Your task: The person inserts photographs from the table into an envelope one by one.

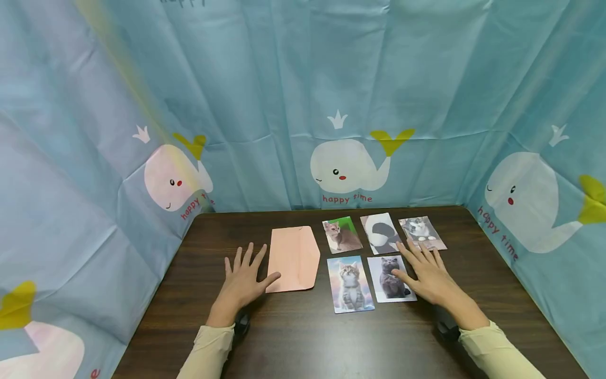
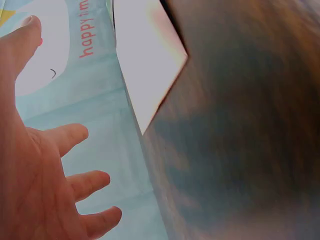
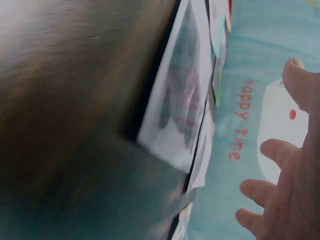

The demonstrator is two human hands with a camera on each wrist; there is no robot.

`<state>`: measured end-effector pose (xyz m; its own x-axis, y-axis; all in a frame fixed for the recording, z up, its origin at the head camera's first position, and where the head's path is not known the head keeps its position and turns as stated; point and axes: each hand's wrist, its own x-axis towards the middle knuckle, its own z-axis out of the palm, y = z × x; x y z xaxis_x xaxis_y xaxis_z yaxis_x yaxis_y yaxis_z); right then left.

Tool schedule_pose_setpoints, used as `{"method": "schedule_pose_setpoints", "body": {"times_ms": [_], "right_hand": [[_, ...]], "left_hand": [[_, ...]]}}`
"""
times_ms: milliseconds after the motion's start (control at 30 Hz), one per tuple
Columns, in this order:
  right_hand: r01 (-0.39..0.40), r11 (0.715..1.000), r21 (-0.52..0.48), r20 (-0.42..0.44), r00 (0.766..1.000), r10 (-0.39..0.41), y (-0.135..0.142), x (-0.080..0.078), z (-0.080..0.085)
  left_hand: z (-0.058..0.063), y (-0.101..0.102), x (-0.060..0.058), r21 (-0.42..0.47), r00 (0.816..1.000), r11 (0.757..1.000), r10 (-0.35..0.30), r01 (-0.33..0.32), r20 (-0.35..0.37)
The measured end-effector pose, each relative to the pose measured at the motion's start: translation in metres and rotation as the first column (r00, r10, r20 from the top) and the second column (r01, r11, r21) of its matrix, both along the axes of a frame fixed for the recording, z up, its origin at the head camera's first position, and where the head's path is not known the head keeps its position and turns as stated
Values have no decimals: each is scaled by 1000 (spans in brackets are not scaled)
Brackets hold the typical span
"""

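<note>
Fingers spread, my left hand point(image 1: 243, 283) is beside the left edge of a pink envelope point(image 1: 292, 260), its thumb over the lower left corner. The right hand point(image 1: 428, 276), also spread, is over the right side of a grey cat photo card point(image 1: 392, 279), and its fingertips overlap the cards behind in the head view. Left of that card lies a tabby kitten card point(image 1: 351, 285). In the back row are an orange kitten card point(image 1: 342, 235), a black-and-white picture card point(image 1: 381, 233) and a grey-and-white cat card point(image 1: 421, 232). Neither hand holds anything.
A dark wooden table point(image 1: 303, 337) bears the envelope and cards. Blue curtains point(image 1: 265, 105) printed with white whales surround its back and sides. Black wrist devices point(image 1: 242, 322) sit under both wrists.
</note>
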<state>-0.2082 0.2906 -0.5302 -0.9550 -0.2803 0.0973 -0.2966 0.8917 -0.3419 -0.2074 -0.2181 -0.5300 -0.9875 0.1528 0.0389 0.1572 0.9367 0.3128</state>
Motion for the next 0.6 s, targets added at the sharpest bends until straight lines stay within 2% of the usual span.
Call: {"method": "schedule_pose_setpoints", "body": {"times_ms": [367, 600], "right_hand": [[-73, 997, -30, -26, 997, 73, -37, -29, 2], [-113, 994, -11, -33, 993, 113, -61, -47, 1]], "left_hand": [[7, 22, -14, -21, 1000, 1000, -6, 6, 0], [3, 35, -26, -35, 999, 999, -33, 33, 18]]}}
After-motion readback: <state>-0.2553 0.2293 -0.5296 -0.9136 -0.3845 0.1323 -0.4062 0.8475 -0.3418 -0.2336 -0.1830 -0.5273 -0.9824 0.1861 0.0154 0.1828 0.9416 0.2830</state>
